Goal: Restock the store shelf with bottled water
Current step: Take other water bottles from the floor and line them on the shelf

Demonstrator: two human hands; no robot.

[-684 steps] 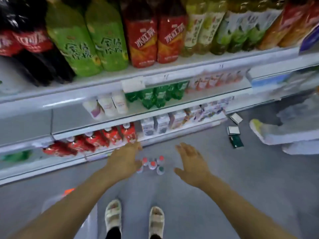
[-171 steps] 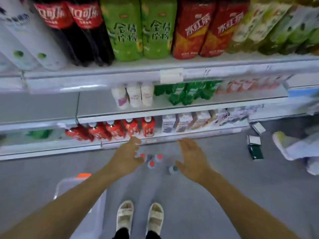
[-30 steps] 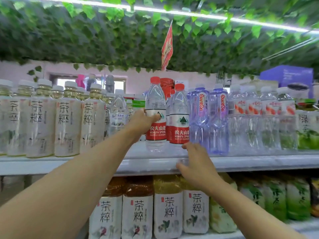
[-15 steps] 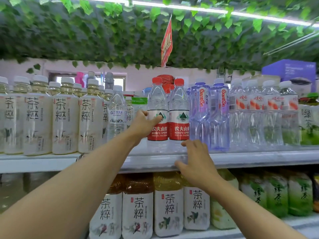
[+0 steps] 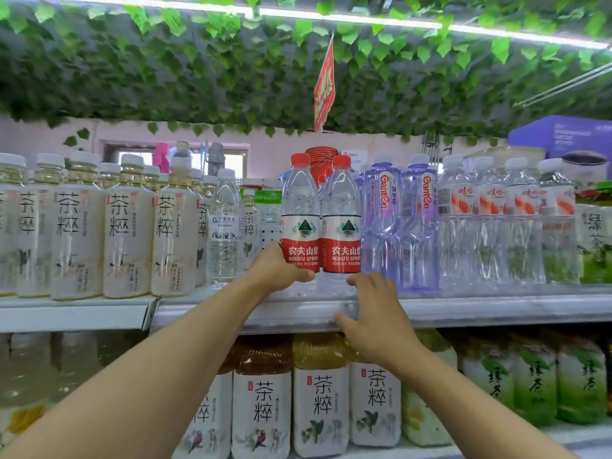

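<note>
Fingers of the left hand (image 5: 276,271) are curled round the lower body of the left water bottle (image 5: 300,223), thumb laid across its front below the red label; fingers of the right hand (image 5: 372,313) are extended and relaxed, their tips touching the base of the right water bottle (image 5: 341,226), with nothing gripped. Both red-capped bottles are stood upright, long axis vertical, side by side and touching, at the front edge of the upper shelf (image 5: 496,309). The bottles are placed directly ahead of and just above the fingers, so any push inward would be directed away from the body; each hand is matched to its own bottle, and the left is judged the better placed to steer. To the right, two purple-tinted bottles (image 5: 400,233) are set just beside the right bottle. To the left, a clear bottle with a white cap (image 5: 226,233) and rows of tea bottles (image 5: 126,233) are noted, a narrow gap being left beside the left bottle. More red caps are visible behind the pair, so depth for pushing is judged limited. Tea bottles on the lower shelf (image 5: 319,399) are recorded beneath.
</note>
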